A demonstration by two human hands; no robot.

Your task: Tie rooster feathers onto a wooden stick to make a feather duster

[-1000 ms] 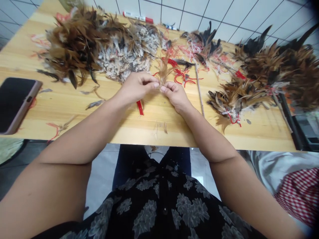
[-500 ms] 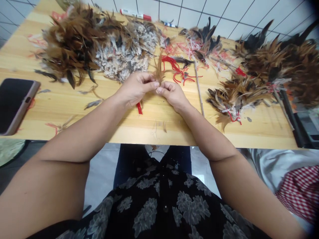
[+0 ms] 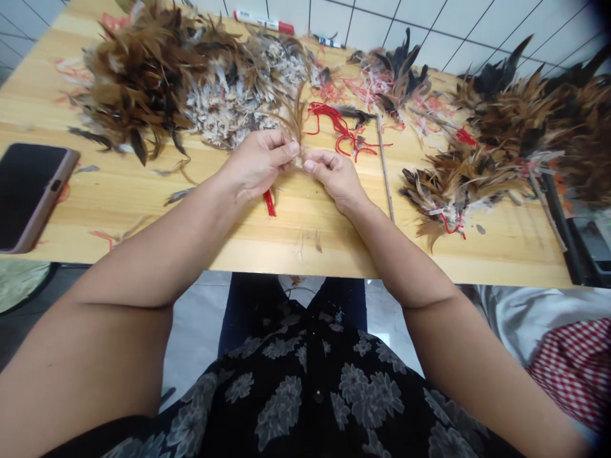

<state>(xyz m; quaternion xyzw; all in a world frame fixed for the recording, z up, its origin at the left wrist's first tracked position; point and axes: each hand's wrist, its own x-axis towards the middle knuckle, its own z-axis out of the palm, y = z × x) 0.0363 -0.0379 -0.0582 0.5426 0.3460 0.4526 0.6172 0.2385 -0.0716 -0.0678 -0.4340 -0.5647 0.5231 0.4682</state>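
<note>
Thumb and fingers of my left hand (image 3: 262,159) pinch a small tuft of brown feathers (image 3: 296,117) by its pale lower end, tips fanning upward. Close by on the right, my right hand (image 3: 337,178) is closed in a pinch at the tuft's base; what lies between its fingertips is too small to make out. Red strings (image 3: 337,124) lie just beyond my right hand, beside a thin stick (image 3: 384,168). A short red strip (image 3: 270,203) shows under my left wrist. Behind my left hand is a heap of pale quill ends (image 3: 229,105) with brown feathers.
A large brown feather pile (image 3: 133,83) covers the back left. More feather bundles (image 3: 458,172) lie at right, near a black object (image 3: 558,229). A phone (image 3: 31,191) rests at the left edge. Markers (image 3: 262,22) lie along the tiled wall.
My fingertips have drawn slightly apart, the left hand moving up a little with the tuft. More of the tuft's pale base now shows between my hands.
</note>
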